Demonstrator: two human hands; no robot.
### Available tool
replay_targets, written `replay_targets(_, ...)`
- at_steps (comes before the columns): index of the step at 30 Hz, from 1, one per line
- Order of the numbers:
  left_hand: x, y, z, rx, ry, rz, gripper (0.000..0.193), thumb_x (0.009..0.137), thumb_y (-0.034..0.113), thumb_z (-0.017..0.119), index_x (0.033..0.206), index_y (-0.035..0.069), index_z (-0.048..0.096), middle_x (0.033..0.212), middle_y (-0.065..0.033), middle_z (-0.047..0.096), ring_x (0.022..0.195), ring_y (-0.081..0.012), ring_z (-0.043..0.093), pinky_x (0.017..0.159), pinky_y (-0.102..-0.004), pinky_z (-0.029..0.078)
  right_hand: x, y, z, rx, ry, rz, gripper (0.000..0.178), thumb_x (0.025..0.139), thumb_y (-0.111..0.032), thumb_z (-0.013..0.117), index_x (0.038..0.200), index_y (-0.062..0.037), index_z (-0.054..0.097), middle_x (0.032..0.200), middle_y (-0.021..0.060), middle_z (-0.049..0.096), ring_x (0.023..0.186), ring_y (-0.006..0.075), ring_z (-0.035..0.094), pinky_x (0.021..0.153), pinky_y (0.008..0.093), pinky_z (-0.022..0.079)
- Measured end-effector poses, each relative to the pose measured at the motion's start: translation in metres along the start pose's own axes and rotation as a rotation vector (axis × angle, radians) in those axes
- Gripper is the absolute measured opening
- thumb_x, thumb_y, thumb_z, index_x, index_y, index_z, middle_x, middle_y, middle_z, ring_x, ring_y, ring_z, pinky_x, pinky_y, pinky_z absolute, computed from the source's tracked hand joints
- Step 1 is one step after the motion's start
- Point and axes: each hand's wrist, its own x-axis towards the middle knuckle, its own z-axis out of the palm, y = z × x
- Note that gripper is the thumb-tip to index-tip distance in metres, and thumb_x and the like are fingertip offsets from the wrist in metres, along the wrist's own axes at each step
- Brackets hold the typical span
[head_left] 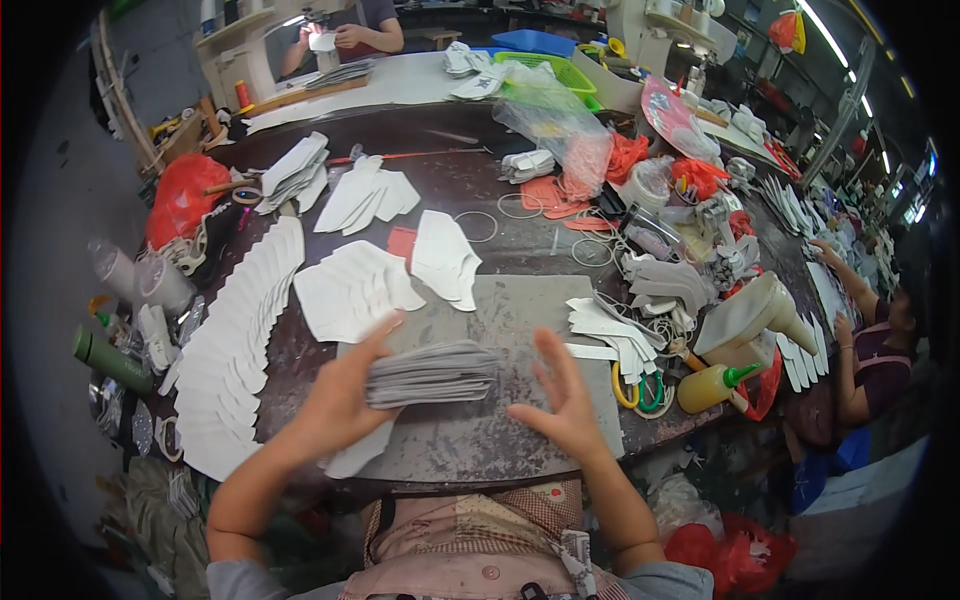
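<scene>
left hand (340,395): gripping one end of a stack of flat grey-white cut pieces (432,373), thumb on top, fingers under; stack is being held just above the grey work mat (520,300).
right hand (565,400): hanging open, fingers spread, palm facing the free end of the stack; near it, not touching, holding nothing.
stack position: sitting centre of the mat, directly in front of the person, edges slightly fanned and not flush.
step in hand: looking like squaring up or gathering the stack, with the left hand carrying and the right hand coming in to true the loose end.
next move needs: my read, the right palm closing on the free end and pressing evenly so the thin pieces are not sliding out or buckling; the left grip needs to be kept firm.
surroundings: long fanned row of white pieces (235,340) lying left of the mat; smaller fanned pile (350,290) lying just beyond the left hand; yellow glue bottle with green cap (712,385) lying to the right, well apart.
co-worker: another person's arm (850,290) is working at the far right edge of the table, not involved.
</scene>
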Motion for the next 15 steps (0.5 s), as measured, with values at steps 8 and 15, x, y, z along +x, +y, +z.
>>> replay_targets(8, 0.245, 0.02, 0.039, -0.508, -0.278, -0.043, 0.111, 0.066, 0.031, 0.092, 0.155, 0.009, 0.029, 0.137, -0.0197, 0.054, 0.122, -0.0268, 0.057, 0.104, -0.0367, 0.045, -0.048, 0.015, -0.056, -0.21, 0.222, 0.074, 0.028, 0.085, -0.004, 0.074, 0.112, 0.003, 0.068, 0.11, 0.0133, 0.071, 0.098, 0.0187, 0.067, 0.088, 0.0306, 0.052)
replay_targets(15, 0.398, -0.132, 0.16, -0.227, -0.498, -0.325, 0.124, 0.065, 0.054, 0.088, 0.154, -0.003, 0.023, 0.149, -0.0269, 0.043, 0.134, -0.033, 0.049, 0.109, -0.0376, 0.04, -0.036, 0.011, -0.046, -0.169, 0.182, 0.16, 0.023, 0.085, -0.001, 0.072, 0.108, 0.001, 0.072, 0.104, 0.0134, 0.072, 0.093, 0.0185, 0.069, 0.085, 0.0281, 0.052)
